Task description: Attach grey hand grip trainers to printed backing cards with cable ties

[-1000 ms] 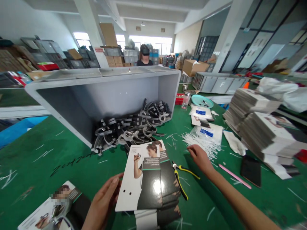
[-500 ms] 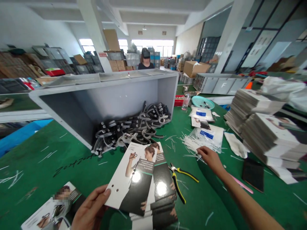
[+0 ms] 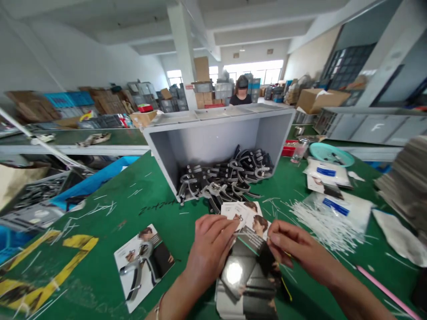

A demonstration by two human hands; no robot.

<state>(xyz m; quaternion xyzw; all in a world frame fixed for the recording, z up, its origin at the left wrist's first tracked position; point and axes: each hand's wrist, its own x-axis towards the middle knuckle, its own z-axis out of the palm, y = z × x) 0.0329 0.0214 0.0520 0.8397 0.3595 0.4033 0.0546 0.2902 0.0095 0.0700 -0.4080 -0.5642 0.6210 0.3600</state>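
My left hand point(image 3: 213, 244) bends over a printed card point(image 3: 248, 253), its fingers closed on the card's left side. The card lies over a stack of similar cards point(image 3: 258, 306). At the card's right edge my right hand point(image 3: 293, 244) is pinched on what looks like a thin white zip tie, mostly hidden by the fingers. Pliers with yellow handles point(image 3: 287, 289) are largely covered beneath that hand. Left of my left hand, a grey and black hand grip strengthener point(image 3: 142, 266) rests on another printed card point(image 3: 160, 258).
A grey crate point(image 3: 216, 138) on its side holds several hand grips point(image 3: 230, 173). Loose white zip ties point(image 3: 323, 226) are heaped on the right, near plastic bags point(image 3: 360, 209) and a turquoise plate point(image 3: 347, 158). Card stacks point(image 3: 407, 178) stand far right. Another person point(image 3: 240, 95) sits beyond the crate.
My right hand has come left from the zip tie pile to the card. My left hand has shifted from the card's lower corner to over its left side. The view has turned left.
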